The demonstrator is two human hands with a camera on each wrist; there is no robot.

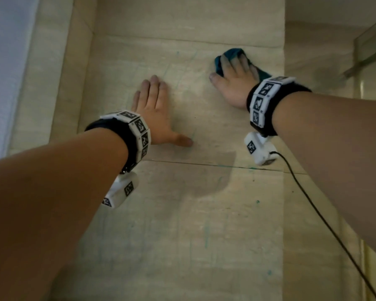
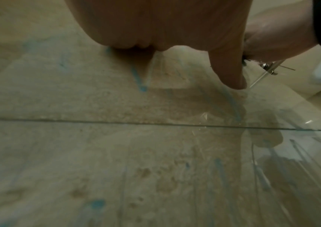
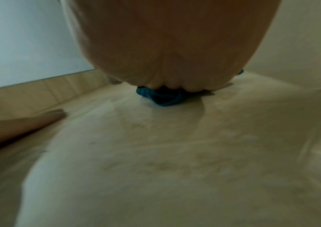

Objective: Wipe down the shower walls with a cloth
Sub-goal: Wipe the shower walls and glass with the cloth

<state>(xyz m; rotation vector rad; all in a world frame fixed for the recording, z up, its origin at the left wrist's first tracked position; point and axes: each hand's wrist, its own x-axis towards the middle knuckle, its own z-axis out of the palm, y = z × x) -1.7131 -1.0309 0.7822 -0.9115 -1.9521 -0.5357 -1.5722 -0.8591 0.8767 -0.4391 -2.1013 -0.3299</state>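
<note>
Left hand (image 2: 165,27) flat on streaked wall (image 2: 97,153)

Glossy, wet beige stone wall (image 1: 204,213); soft teal cloth (image 1: 232,54) on it.

Teal cloth (image 1: 232,56); beige wall (image 1: 182,213) streaked blue-green.

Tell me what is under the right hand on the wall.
Under the right hand is a teal cloth, bunched and pressed flat against the beige shower wall. Its edges poke out past the fingers; the middle of the cloth and the wall behind it are covered.
</note>
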